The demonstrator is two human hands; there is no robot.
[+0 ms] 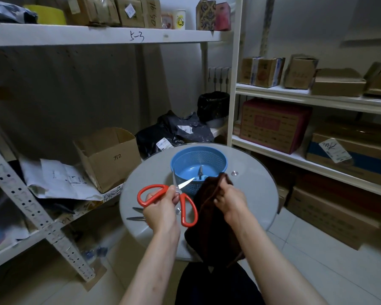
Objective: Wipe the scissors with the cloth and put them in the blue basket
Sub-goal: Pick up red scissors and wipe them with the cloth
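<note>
Forearms reach in from the near edge, so we start at the hands. Our left hand (161, 203) is wrapped round the scissors (178, 190) where the red handles meet the steel, and the pair is held up over the table (251, 194). The handles are splayed wide. One pale blade points far and right, its tip at the near rim of the basket (216, 159). Our right hand (231, 199) pinches the top edge of the cloth (209, 216), which hangs limp off the near edge of the table.

We reckon the scissors are light and rigid: glossy plastic loops, smooth hard blades, a sharp point. The grip at the pivot looks right, as it keeps our fingers off the edges. The cloth is dark brown, soft and plush, so we'd fold it round a blade and draw it from pivot to tip.

The basket is round blue plastic with perforated walls, and a dark pair of blades (200, 172) stands in it. The table is a smooth grey disc, probably slippery. More steel blades (136, 217) lie on it just left of our left wrist.
</note>
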